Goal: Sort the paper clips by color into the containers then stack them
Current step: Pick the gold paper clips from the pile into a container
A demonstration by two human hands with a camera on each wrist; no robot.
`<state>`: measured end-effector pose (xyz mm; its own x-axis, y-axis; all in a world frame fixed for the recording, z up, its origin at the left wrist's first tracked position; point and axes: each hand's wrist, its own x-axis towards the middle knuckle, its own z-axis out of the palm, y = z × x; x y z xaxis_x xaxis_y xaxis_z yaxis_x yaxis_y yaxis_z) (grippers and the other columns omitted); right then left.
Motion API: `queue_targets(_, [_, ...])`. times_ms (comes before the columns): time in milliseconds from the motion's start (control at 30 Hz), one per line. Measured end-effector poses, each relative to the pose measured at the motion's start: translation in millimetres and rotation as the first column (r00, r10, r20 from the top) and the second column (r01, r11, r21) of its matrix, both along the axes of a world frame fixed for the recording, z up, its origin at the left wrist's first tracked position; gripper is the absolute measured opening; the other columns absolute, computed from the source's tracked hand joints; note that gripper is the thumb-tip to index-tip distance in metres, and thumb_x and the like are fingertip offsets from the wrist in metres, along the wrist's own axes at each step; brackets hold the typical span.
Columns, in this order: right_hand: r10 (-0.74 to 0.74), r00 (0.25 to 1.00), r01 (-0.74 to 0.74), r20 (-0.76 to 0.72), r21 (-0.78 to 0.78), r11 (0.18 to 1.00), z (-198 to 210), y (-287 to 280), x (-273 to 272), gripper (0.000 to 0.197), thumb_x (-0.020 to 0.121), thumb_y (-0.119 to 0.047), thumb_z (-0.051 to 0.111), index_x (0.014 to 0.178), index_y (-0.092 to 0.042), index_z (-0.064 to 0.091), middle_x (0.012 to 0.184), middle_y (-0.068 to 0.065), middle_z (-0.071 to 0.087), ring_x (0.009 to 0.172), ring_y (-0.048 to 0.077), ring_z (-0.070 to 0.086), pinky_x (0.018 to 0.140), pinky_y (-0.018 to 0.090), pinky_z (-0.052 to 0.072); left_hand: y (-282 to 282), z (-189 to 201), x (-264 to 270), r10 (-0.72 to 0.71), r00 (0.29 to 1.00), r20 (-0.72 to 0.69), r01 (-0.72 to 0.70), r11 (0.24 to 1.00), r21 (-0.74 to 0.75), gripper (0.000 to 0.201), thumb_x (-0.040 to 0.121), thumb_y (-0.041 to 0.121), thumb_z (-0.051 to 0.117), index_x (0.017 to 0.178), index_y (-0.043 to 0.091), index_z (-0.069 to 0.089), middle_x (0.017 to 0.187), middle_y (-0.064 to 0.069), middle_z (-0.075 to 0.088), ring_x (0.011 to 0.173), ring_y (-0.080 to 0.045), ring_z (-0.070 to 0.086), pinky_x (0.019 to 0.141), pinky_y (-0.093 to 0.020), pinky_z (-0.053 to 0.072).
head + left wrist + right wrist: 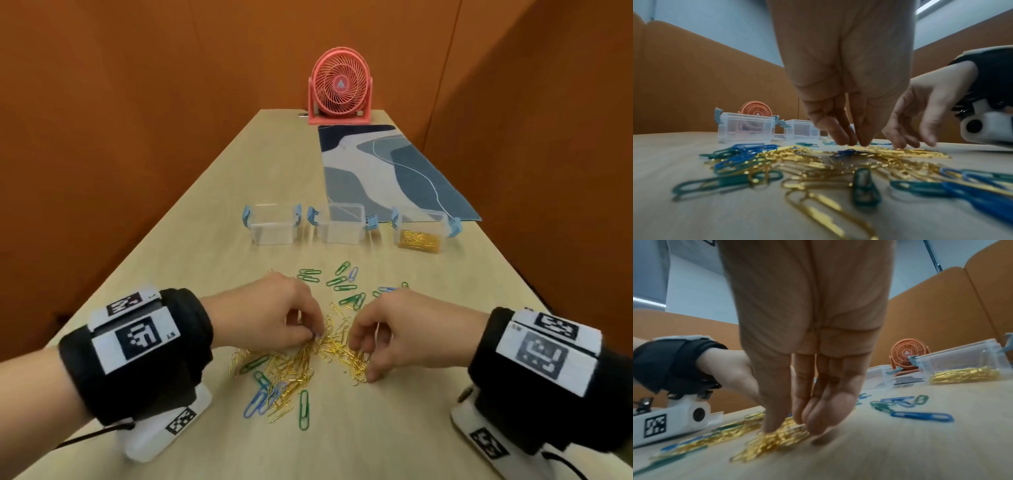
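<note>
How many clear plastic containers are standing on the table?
3, in a row beyond the loose clips: left container and middle container look empty, right container holds gold clips. None seems hidden.

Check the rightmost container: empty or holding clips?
Holding clips. The rightmost container has gold clips piled across its bottom; its lid is off.

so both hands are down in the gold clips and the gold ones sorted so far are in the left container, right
Not quite. Both the left hand and right hand are working the loose gold clips, but the sorted gold clips sit in the right container. The head view shows the left container holding no gold clips.
</note>
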<state>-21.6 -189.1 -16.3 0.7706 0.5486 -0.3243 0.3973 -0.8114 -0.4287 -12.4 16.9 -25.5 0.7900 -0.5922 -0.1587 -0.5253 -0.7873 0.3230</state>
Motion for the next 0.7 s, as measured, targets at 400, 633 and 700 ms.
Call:
queue_targets(400, [-0.092,0.948,0.138,0.304,-0.133,0.981,-5.1,3.7,38.6,0.037,0.094,-0.016,0.041,0.119,-0.031,0.063,0.121,0.000,0.056,0.109,0.018,0.053,0.091,0.030,0.046,-20.3,-4.3,22.0,-0.022,0.995,0.096,0.018,0.999,0.039,0.034,0.092,0.016,0.045,0.117,0.032,0.063,0.101,0.010,0.044,0.098,-0.010,0.048,0.090,-0.028,0.043])
queue_targets(633, [-0.133,0.936,0.183,0.327,-0.127,0.975,-8.2,4.4,39.6,0.039,0.093,-0.018,0.046,0.130,-0.029,0.051,0.120,0.002,0.051,0.106,0.018,0.052,0.090,0.031,0.048,-23.3,-5.7,20.1,-0.052,0.995,0.090,0.048,0.997,0.052,0.037,0.095,0.018,0.041,0.127,0.033,0.054,0.108,0.006,0.044,0.102,-0.013,0.049,0.087,-0.028,0.044])
queue_targets(700, [-0.133,0.936,0.168,0.325,-0.083,0.982,-7.3,3.7,33.8,0.034,0.089,-0.021,0.054,0.122,-0.026,0.055,0.112,-0.001,0.054,0.099,0.014,0.052,0.082,0.023,0.047,-22.9,-6.0,19.6,-0.058,0.996,0.064,0.055,0.997,0.052,0.039,0.094,0.015,0.041,0.125,0.032,0.056,0.108,0.007,0.046,0.103,-0.011,0.049,0.089,-0.025,0.043])
